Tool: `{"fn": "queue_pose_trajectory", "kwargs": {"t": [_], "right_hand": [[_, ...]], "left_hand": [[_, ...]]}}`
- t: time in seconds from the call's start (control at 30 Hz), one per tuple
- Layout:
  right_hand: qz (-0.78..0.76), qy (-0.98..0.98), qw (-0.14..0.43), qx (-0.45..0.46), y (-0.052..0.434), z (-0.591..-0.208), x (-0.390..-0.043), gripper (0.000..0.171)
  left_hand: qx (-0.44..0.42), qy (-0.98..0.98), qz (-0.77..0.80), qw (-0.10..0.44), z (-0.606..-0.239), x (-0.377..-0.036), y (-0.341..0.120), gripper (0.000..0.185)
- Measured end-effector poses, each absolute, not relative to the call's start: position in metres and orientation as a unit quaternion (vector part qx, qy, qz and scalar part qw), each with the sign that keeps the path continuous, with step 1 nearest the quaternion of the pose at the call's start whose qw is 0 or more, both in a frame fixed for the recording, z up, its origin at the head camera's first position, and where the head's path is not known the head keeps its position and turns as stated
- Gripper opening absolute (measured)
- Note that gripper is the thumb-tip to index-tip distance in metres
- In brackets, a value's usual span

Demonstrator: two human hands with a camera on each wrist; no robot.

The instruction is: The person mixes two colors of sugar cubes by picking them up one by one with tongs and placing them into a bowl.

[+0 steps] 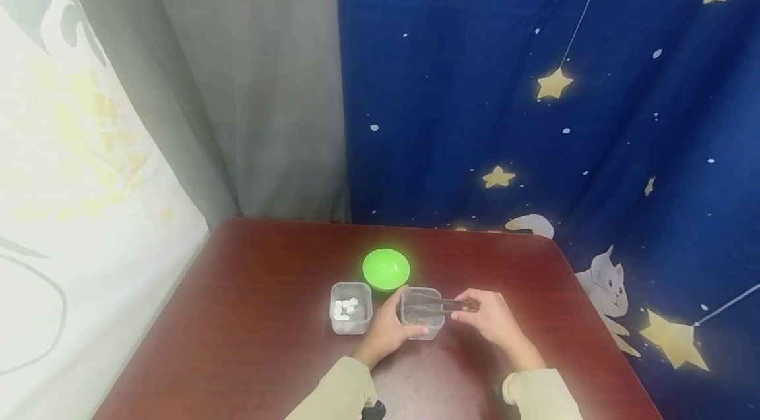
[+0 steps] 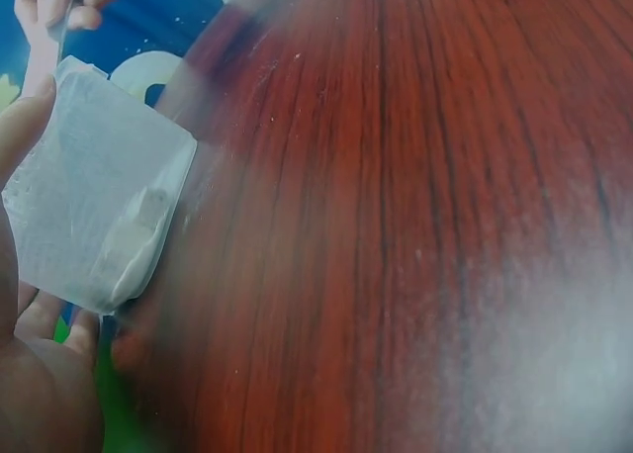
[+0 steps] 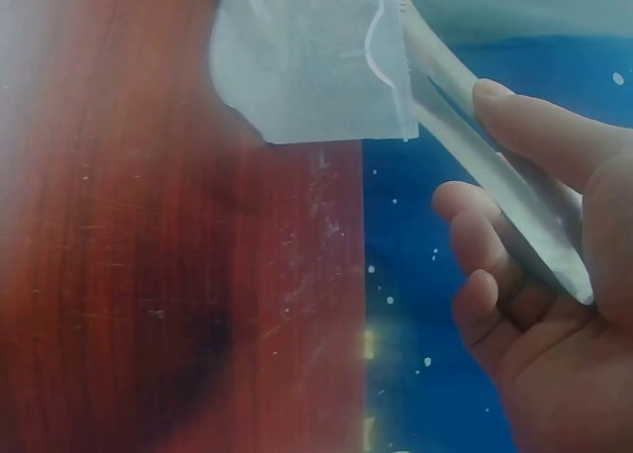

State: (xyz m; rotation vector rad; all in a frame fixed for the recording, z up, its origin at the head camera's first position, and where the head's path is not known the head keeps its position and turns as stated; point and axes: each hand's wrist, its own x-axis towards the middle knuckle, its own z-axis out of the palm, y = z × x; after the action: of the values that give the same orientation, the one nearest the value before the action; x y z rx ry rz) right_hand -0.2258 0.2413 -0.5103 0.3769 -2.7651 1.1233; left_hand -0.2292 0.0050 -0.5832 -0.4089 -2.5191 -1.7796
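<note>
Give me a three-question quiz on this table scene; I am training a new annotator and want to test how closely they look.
1. True or false: the right hand holds metal tongs over the clear container.
2. Which container holds the small white pieces? A) the green bowl B) the left clear container
3. What does the left hand grip?

Key: 1 true. 2 B. 3 the clear container under the tongs.

The tongs' (image 1: 442, 304) tips are hidden inside the clear container (image 1: 422, 314), whose contents are too blurred to identify. The white pieces (image 1: 345, 307) in the left container (image 1: 350, 308) are too small to identify.
</note>
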Motion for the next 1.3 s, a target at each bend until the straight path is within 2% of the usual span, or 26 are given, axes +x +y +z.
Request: {"fn": "queue_pose_trajectory", "kwargs": {"t": [0.27,0.9,1.3], "right_hand": [[0.37,-0.918,0.049,0.131,0.2388,-0.5103,-0.2307,0.025],[0.354,-0.914,0.053,0.189,0.2388,-0.5138,-0.2352,0.019],[0.379,-0.908,0.077,0.163,0.2473,-0.5176,-0.232,0.02]], "left_hand": [[-0.139,-0.805,-0.576,0.012,-0.5841,-0.2317,0.0046,0.095],[-0.147,-0.804,-0.576,0.013,-0.5846,-0.2313,0.0039,0.088],[-0.142,-0.81,-0.569,0.013,-0.5815,-0.2304,0.0047,0.091]]}}
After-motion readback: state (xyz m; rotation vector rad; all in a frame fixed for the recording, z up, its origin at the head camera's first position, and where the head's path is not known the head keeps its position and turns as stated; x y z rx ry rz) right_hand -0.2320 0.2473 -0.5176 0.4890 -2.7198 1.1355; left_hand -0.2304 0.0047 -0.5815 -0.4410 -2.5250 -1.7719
